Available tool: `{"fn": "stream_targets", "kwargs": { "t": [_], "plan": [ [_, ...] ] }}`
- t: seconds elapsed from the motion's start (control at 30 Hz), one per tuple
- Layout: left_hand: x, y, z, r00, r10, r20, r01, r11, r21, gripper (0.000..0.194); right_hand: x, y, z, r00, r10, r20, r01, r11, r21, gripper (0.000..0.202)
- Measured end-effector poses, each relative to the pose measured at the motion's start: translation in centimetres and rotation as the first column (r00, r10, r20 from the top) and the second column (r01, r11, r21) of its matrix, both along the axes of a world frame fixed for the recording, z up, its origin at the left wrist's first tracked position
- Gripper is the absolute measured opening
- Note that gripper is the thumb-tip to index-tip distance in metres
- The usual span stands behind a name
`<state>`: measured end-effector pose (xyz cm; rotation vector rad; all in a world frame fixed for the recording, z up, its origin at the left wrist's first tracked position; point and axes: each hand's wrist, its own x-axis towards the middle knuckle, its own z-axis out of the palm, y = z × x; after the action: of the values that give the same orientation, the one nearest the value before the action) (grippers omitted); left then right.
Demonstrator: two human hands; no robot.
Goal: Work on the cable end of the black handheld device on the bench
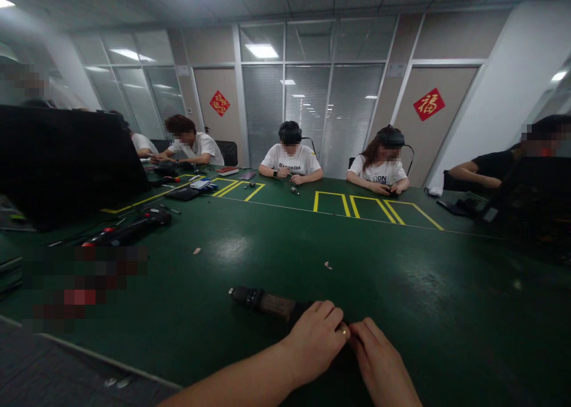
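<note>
An electric screwdriver point(276, 306) lies on the green table, its black chuck end pointing left. My left hand point(316, 332) is closed around its rear part, with a ring showing on one finger. Right against it, my right hand point(377, 353) is at the tool's tail end, its fingers pinched together near the left thumb and fingertips. What those right fingers hold is hidden.
Another red and black power tool point(129, 231) lies at the left, partly blurred out. A black monitor point(66, 163) stands behind it. Two small scraps lie mid-table. Yellow tape point(330, 194) marks the far side, where several people sit working. A dark screen point(530, 204) is at right.
</note>
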<state>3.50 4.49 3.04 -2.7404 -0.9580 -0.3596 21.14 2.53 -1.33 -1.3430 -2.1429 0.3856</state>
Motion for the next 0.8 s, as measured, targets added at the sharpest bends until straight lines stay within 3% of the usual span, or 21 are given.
{"fn": "stream_targets", "kwargs": {
  "t": [0.17,0.33,0.53,0.8],
  "plan": [
    [0.34,0.13,-0.04,0.999,-0.009,-0.049,0.009,1.000,0.001,0.011,0.17,0.14,-0.28,1.000,-0.011,0.017,0.010,1.000,0.003,0.021],
    [0.54,0.30,-0.72,1.000,0.006,0.004,-0.005,1.000,-0.011,0.008,-0.03,0.04,-0.07,1.000,-0.021,0.017,0.021,1.000,0.006,0.023],
    [-0.14,0.59,-0.06,0.998,0.020,0.065,-0.012,0.994,-0.113,0.010,-0.27,-0.07,0.50,1.000,-0.024,0.005,0.024,0.999,-0.033,0.023],
    [0.10,0.81,-0.71,0.999,0.016,0.040,-0.014,0.999,-0.045,0.006,-0.22,-0.04,0.47,1.000,-0.024,0.006,0.025,0.999,-0.048,0.025]
  ]
}}
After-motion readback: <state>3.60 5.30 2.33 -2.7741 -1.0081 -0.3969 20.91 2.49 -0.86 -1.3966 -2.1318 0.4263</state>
